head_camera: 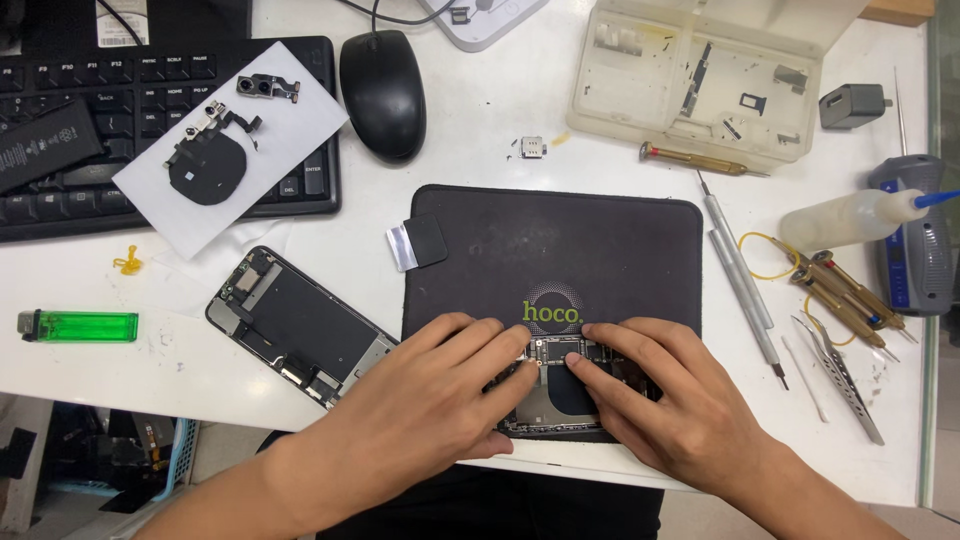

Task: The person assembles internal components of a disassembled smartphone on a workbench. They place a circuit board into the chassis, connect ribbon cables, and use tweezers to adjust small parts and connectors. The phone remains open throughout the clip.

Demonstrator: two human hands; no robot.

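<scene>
An opened phone body [558, 385] lies on a black work mat [560, 250] near the table's front edge. My left hand [430, 400] rests on its left side, with the fingertips pressing on the circuit board at the phone's top. My right hand [660, 395] covers the right side, its fingers pressing down on the same board area. Both hands hide most of the phone. A detached phone screen panel [295, 325] lies face down to the left of the mat.
A keyboard [160, 120] with a paper sheet carrying small phone parts [215, 150], a black mouse [383, 92], a green lighter [78, 325], a plastic parts tray [700, 75], screwdrivers [740, 270], tweezers [840, 375], a squeeze bottle [850, 218] and a battery [45, 145].
</scene>
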